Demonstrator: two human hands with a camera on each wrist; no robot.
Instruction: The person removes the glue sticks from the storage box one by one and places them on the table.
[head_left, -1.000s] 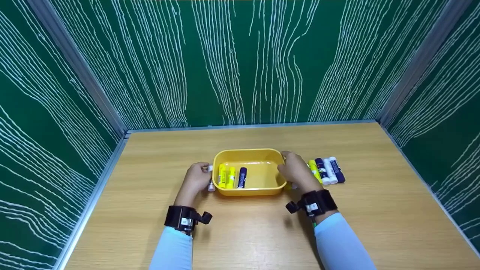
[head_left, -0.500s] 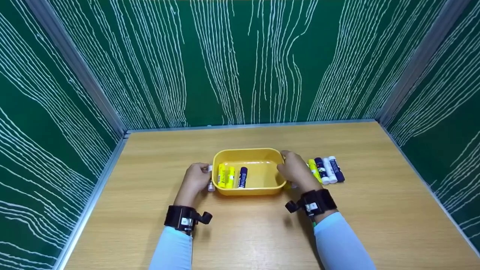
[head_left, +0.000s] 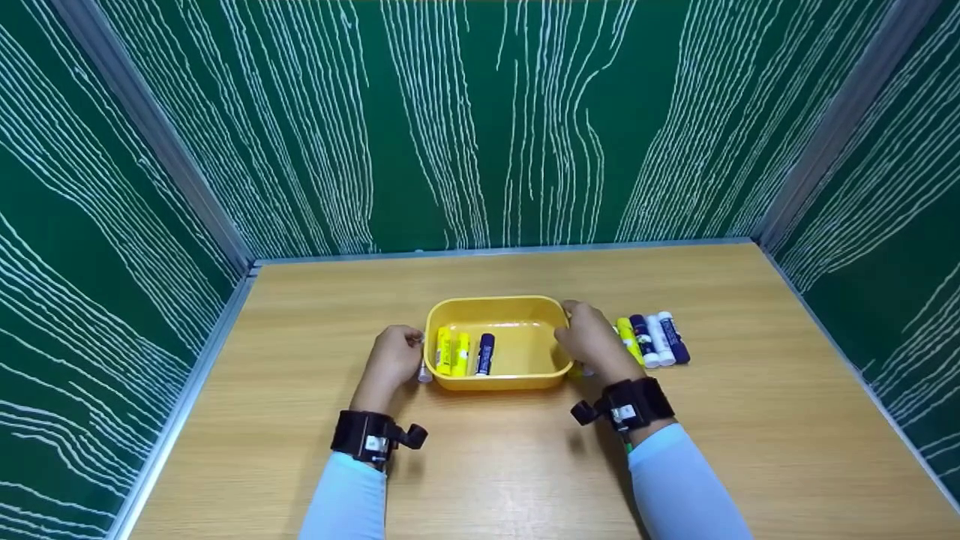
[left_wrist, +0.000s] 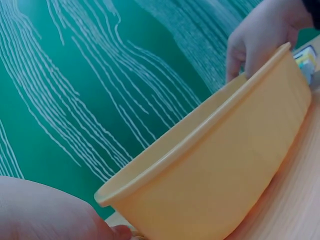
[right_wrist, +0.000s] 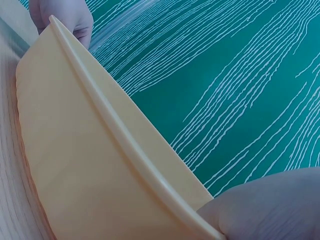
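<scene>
A yellow plastic bin stands on the table, holding two yellow glue sticks and a dark blue glue stick toward its left side. My right hand grips the bin's right rim, thumb over the inside; the right wrist view shows part of this hand at the rim. At the bin's left wall, my left hand pinches a white-ended glue stick, whose upper part is hidden by fingers and rim. In the left wrist view the thumb sits low beside the bin.
Right of the right hand, a row of glue sticks in yellow, dark blue and white lies side by side. More sticks partly show under the right hand. Green walls with white lines enclose the wooden table at the back and sides.
My left hand and the glue stick at its fingertips have shifted slightly right, closer against the bin. The right hand and the bin have stayed nearly still.
</scene>
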